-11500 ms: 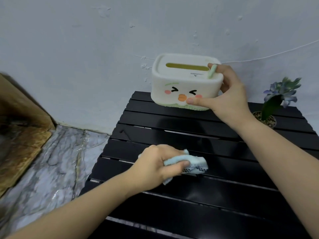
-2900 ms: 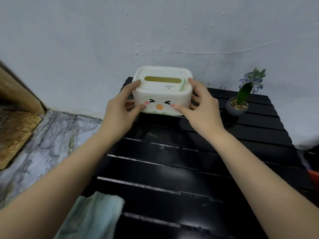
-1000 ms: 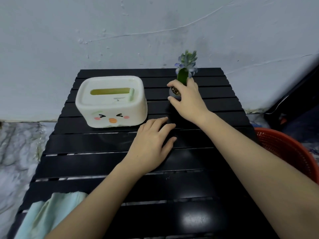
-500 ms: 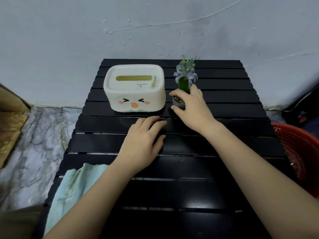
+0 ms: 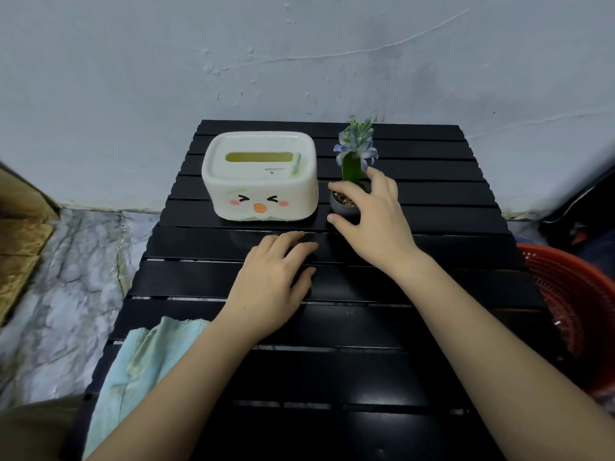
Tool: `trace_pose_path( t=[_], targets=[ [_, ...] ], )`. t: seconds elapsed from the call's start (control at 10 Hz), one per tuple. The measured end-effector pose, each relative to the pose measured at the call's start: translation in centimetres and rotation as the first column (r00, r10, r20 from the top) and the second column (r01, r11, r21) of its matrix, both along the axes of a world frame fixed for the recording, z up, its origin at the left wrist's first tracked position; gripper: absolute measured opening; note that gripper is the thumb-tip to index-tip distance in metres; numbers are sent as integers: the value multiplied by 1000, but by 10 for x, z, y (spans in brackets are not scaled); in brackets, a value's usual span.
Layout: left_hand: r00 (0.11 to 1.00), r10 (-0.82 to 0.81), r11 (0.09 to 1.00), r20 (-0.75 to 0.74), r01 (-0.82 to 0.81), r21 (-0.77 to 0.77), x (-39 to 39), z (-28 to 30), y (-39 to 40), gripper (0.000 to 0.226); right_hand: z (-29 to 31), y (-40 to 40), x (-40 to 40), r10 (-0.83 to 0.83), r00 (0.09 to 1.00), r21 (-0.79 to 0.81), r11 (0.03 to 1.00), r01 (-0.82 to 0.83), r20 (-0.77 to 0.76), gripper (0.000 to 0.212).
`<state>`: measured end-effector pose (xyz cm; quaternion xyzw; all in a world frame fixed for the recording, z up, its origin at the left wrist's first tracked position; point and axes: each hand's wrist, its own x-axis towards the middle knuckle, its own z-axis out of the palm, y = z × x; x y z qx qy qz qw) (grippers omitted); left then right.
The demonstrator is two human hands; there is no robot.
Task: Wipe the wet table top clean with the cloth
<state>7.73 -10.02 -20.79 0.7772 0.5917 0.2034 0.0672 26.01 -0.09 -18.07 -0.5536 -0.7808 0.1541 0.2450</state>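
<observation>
Black slatted bench [image 5: 416,327] against a pale wall [image 5: 299,61].

Left hand [image 5: 269,287] lies flat, palm down, mid-bench. Its grip is spread, with nothing in it. The fingertips point toward 12 o'clock, just short of the tissue box.

Right hand [image 5: 372,221] is at the small potted plant [image 5: 349,191]. The thumb is low on the near side of the grey pot. The fingers [image 5: 382,184] curl round the rim and the far side. That grip is wrapped around the pot, which sits upright on the slats.

Cream tissue box [image 5: 261,176] with a cartoon face sits at 11 o'clock from the left hand. It's just beside the plant pot, to the pot's 9 o'clock, with a narrow gap between them.

The cloth [image 5: 133,374], pale green and crumpled, lies at the bench's 8 o'clock corner. It hangs over the left edge. Neither hand touches it, and the left forearm passes just to the cloth's 3 o'clock.

The bench top looks glossy, with light glare on the near slats around 6 o'clock. Can't tell whether that is water or just sheen.

A red plastic basket [image 5: 572,304] is on the floor off the bench's 3 o'clock side. Marble-pattern floor [image 5: 66,277] runs along the 9 o'clock side.
</observation>
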Motion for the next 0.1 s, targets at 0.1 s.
trace_pose_path(
  t=[0.1],
  targets=[
    [1000, -5, 1000, 15, 5, 17, 1, 4, -9, 39, 1, -26, 6, -59, 996, -1, 998, 59, -74, 51]
  ],
)
